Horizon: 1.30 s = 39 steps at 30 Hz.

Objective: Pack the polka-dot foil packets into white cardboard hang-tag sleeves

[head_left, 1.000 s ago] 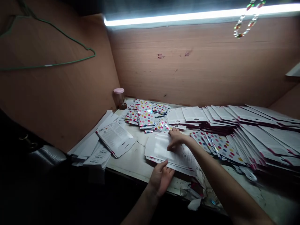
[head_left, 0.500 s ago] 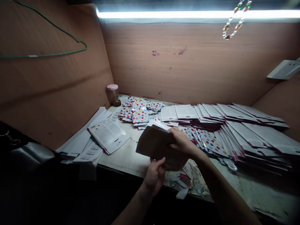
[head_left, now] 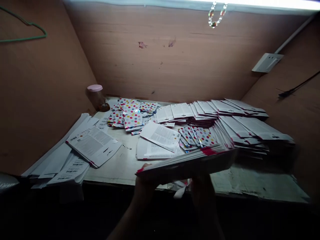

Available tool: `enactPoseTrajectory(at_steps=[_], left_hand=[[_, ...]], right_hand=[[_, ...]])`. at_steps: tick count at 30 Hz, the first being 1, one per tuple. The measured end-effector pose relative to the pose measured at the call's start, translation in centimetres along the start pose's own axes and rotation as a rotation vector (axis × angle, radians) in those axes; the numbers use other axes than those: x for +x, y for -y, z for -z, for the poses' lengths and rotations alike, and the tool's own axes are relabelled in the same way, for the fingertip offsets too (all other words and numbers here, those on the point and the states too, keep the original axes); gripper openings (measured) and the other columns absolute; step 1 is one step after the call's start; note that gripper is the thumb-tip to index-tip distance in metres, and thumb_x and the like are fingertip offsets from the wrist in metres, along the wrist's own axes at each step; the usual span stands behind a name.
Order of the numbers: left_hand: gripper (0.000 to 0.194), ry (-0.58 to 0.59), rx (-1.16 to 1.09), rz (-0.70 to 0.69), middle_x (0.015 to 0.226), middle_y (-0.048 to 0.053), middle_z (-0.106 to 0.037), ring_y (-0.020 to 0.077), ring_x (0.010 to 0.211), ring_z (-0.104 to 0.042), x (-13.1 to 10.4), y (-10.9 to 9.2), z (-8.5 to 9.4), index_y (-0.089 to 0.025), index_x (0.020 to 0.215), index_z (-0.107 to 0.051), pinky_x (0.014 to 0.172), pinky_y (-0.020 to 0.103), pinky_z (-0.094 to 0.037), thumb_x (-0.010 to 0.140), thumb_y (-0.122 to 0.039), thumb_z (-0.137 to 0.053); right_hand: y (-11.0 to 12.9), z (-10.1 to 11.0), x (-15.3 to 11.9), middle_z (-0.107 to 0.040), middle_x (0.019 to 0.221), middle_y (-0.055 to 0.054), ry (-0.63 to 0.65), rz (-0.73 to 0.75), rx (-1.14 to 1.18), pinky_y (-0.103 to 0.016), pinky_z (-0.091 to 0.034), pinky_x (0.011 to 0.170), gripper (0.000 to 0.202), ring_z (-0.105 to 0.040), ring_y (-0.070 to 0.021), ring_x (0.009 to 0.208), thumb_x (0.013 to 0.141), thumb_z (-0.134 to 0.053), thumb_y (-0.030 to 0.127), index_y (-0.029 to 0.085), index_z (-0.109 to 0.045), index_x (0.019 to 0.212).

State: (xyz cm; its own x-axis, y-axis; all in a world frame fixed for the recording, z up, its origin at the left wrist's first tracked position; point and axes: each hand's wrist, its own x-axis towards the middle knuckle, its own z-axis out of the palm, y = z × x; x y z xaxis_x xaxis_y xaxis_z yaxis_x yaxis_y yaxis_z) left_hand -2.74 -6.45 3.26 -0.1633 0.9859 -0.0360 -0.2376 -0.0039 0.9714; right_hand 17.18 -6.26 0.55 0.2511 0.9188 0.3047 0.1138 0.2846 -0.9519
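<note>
A thick stack of flat white card packets [head_left: 185, 163] with pink edges is held tilted above the table's front edge. Its underside is dark. My left hand [head_left: 145, 185] grips the left end, with a fingertip showing over the edge. Under the right part is my right hand [head_left: 203, 188], in deep shadow, its fingers mostly hidden by the stack. Just beyond, two printed packets [head_left: 160, 141] overlap on the table. Polka-dot foil packs [head_left: 197, 136] lie behind the held stack, to the right of those two.
Rows of packets [head_left: 250, 128] fill the table's right side. More dotted packs [head_left: 132, 115] and a pink-lidded jar [head_left: 98, 98] stand at the back left. Barcode sheets [head_left: 73, 170] and another packet [head_left: 96, 146] lie left. A bead string [head_left: 216, 18] hangs above.
Earlier, my hands held a dark-backed packet over the table's middle. Two packets now lie there, and both hands support a thick stack nearer me. The view has shifted right.
</note>
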Motion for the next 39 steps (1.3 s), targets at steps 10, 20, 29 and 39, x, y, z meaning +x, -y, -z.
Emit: enactPoseTrajectory(at_steps=[10, 20, 29, 39], left_hand=[[0.029, 0.199, 0.32, -0.137, 0.1, 0.009, -0.067, 0.0275, 0.103, -0.062, 2.3, -0.7, 3.0, -0.02, 0.091, -0.063, 0.093, 0.041, -0.047, 0.067, -0.031, -0.076], [0.032, 0.156, 0.316, 0.131, 0.075, 0.007, -0.074, 0.0301, 0.075, -0.07, 1.7, -1.4, 2.9, -0.017, 0.077, -0.072, 0.066, 0.038, -0.058, 0.051, -0.029, -0.086], [0.039, 0.099, 0.233, 0.268, 0.083, 0.008, -0.076, 0.0266, 0.077, -0.072, -0.8, -1.4, 1.5, -0.014, 0.086, -0.069, 0.067, 0.032, -0.059, 0.057, -0.036, -0.085], [0.033, 0.149, 0.469, -0.21, 0.088, 0.005, -0.071, 0.0274, 0.085, -0.067, 4.4, 2.4, 5.5, -0.02, 0.085, -0.065, 0.074, 0.035, -0.056, 0.055, -0.023, -0.08]], right_hand=[[-1.6, 4.3, -0.2, -0.07, 0.101, -0.007, 0.231, -0.104, 0.033, -0.046, -0.043, 0.102, 0.028, -0.064, -0.0252, 0.099, 0.081, -0.068, 0.047, 0.023, -0.066, 0.094], [0.9, 4.4, 0.7, -0.073, 0.088, -0.003, 0.247, -0.513, 0.387, -0.036, -0.054, 0.078, 0.038, -0.067, -0.0232, 0.084, 0.064, -0.085, 0.028, 0.02, -0.07, 0.098], [4.1, 6.1, -0.1, -0.073, 0.084, -0.003, 0.193, -0.648, 0.443, -0.027, -0.051, 0.072, 0.031, -0.066, -0.0177, 0.079, 0.067, -0.083, 0.032, 0.019, -0.072, 0.094], [-0.1, 3.7, 2.3, -0.056, 0.115, -0.007, 0.01, 0.309, -0.142, -0.04, -0.048, 0.09, 0.043, -0.056, -0.0233, 0.106, 0.079, -0.073, 0.025, 0.026, -0.052, 0.117]])
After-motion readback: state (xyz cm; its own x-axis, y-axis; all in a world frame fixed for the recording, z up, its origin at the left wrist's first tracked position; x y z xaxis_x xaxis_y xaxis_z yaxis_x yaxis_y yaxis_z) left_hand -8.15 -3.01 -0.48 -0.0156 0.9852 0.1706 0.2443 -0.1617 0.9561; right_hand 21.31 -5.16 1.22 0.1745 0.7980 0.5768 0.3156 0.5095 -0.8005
